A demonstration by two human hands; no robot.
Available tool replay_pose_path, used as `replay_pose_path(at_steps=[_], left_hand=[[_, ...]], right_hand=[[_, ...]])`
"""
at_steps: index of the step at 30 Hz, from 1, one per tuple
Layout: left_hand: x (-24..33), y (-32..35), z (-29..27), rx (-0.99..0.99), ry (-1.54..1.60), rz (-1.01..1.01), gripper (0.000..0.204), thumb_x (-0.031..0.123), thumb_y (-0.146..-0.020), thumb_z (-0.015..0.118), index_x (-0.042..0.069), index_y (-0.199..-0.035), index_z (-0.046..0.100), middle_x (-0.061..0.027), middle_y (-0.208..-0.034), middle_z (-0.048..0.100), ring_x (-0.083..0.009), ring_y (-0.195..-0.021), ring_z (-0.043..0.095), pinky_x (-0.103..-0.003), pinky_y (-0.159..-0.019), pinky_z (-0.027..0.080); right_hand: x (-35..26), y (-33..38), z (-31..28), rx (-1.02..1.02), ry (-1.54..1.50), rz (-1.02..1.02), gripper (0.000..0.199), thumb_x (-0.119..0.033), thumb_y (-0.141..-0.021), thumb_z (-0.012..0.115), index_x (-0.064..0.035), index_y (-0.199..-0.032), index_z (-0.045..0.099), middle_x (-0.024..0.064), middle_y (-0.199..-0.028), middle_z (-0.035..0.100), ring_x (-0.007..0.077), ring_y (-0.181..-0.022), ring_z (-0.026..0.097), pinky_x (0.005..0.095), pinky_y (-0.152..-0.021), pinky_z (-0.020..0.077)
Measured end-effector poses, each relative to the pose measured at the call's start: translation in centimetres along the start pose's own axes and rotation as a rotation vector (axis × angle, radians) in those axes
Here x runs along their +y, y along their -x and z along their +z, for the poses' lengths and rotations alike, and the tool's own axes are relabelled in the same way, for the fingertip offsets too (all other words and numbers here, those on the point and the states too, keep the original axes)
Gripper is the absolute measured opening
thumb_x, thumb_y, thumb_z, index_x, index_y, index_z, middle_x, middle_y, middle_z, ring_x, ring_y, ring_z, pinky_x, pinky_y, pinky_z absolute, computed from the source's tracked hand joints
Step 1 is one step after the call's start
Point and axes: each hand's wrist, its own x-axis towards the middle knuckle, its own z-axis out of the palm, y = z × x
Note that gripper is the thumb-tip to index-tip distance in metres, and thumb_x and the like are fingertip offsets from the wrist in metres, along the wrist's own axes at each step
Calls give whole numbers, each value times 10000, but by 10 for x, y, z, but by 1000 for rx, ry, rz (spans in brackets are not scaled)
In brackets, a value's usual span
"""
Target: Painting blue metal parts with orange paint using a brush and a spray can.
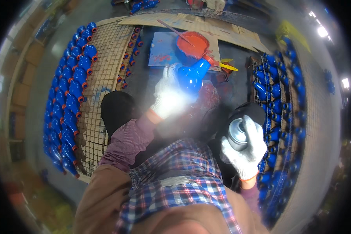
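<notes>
My left hand [168,95], in a white glove, grips a glossy blue funnel-shaped part [192,77] by its wide end. Its narrow neck has an orange tip that points up toward a bowl of orange paint [194,45]. A thin stick [171,30] leans in that bowl. My right hand [245,150], also gloved in white, is wrapped around a grey spray can [236,133] held upright near my right knee. Pale mist hangs between the two hands.
Several finished blue parts with orange tips [68,101] lie in rows on a wire-mesh rack [101,78] at left. More blue parts [275,101] fill a rack at right. A paint-smeared blue sheet [162,52] and cardboard [222,29] lie ahead.
</notes>
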Motion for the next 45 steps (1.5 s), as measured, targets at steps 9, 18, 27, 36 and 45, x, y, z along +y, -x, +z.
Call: replay_pose_path(at_steps=[9,18,27,36,45], left_hand=[[0,-9,0,-122,358,-215,975,394,-524,946,14,-1291,478,-157,-1179,585,-299,-1053,623,-399,-907,528],[-3,-4,2,-201,716,-295,648,138,-680,866,12,-1249,583,-65,-1084,670,-163,-923,649,-309,-834,544],[-21,-8,13,-306,1009,-789,555,241,-840,768,5,-1286,535,-71,-1076,641,-176,-865,653,-311,-729,555],[-29,-12,18,-377,1128,-899,434,328,-914,666,4,-1192,589,-61,-921,618,-164,-757,601,-290,-669,503],[-54,-11,16,-369,1265,-868,545,395,-890,716,13,-1248,563,-60,-1045,628,-145,-860,608,-281,-763,511]], right_hand=[[45,46,-38,360,-54,268,834,7,-714,814,25,-1449,421,129,-1311,562,219,-1136,569,348,-1013,457],[109,124,-29,124,407,480,777,-299,-763,803,-64,-1427,473,178,-1285,609,293,-1079,654,345,-922,529],[177,240,46,-181,304,874,650,-272,-722,766,-181,-1300,482,156,-1150,563,368,-1038,627,467,-852,529],[201,277,59,-288,353,1057,649,-206,-724,758,-152,-1312,491,179,-1218,556,370,-1065,626,464,-877,525],[188,277,62,-441,351,1132,514,-166,-797,681,-113,-1282,522,227,-1237,545,394,-1022,650,482,-858,534]])
